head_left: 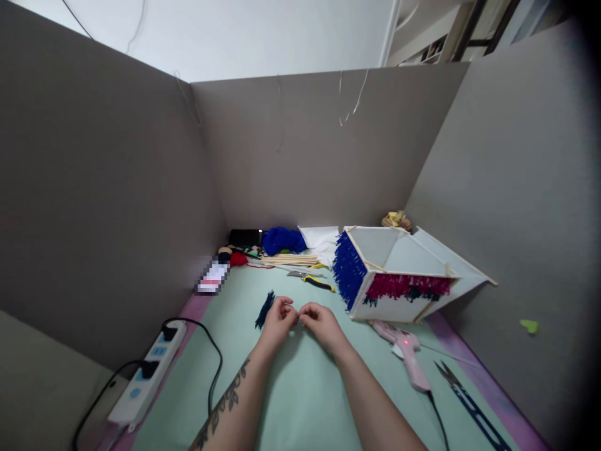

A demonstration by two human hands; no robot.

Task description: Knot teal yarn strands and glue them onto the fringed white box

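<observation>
My left hand (280,318) and my right hand (318,318) meet over the middle of the green table covering (305,401). The fingertips of both are pinched close together, and whatever lies between them is too small to make out. Just left of my left hand is a bundle of dark blue-green yarn (265,311); I cannot tell whether that hand touches it. To the right of my hands lies a white paper house-shaped frame (387,308) with wooden edges. Blue yarn fringe (348,270) covers one face, and dark red fringe (399,286) runs along another.
A pink glue gun (407,354) with a lit red light and long scissors (472,404) lie at right. Yellow-black pliers (317,282), wooden sticks (291,259) and blue yarn (283,240) are at the back. A power strip (150,369) and phone (213,277) are at left. Grey partitions (305,150) surround the table.
</observation>
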